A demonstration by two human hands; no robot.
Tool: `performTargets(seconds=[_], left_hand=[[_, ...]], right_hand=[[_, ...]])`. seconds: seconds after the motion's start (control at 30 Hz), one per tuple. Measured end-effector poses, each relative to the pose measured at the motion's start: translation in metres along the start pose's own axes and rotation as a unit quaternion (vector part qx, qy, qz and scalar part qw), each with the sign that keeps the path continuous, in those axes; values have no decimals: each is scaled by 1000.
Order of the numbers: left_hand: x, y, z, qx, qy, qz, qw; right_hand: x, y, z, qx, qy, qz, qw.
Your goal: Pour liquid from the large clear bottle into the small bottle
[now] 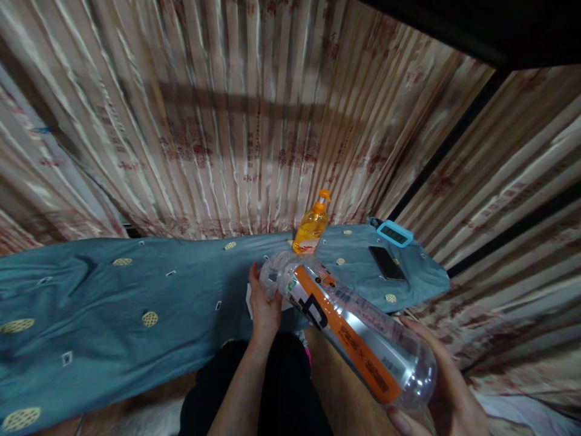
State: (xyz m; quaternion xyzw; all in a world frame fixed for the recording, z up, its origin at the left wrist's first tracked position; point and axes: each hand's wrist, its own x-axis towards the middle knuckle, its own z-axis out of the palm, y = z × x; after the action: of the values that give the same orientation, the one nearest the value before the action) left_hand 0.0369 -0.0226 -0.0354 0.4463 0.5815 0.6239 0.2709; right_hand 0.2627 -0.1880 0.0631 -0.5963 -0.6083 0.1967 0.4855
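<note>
Holding clear bottle (347, 336) aslant: left hand (265, 312) closed round far end, right hand (454, 387) gripping near end; supporting both should steady it.

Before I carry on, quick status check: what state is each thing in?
Clear bottle: tilted, held; cap state unclear
Left hand: curled around clear plastic at the bottle's far end
Right hand: around the bottle's base
Pump bottle: standing, yellow liquid inside
Phone: lying flat, dark
Blue-framed device: display unreadable
Cloth: spread, wrinkled
Curtain: hanging in folds
</note>
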Motion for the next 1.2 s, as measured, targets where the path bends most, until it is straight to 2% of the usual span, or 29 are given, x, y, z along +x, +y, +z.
performTargets(seconds=[0.17, 0.33, 0.8, 1.2], left_hand=[[0, 2, -2, 7, -5, -3, 1000], [1, 2, -5, 2, -11, 6, 1000], [3, 10, -9, -5, -13, -28, 1000], [3, 13, -14, -5, -18, -16, 1000]], right_hand=[[9, 13, -14, -77, -80, -121, 986], [14, 11, -18, -125, -88, -158, 976], [10, 7, -14, -102, -94, -143, 980], [10, 10, -9, -94, -99, -134, 982]])
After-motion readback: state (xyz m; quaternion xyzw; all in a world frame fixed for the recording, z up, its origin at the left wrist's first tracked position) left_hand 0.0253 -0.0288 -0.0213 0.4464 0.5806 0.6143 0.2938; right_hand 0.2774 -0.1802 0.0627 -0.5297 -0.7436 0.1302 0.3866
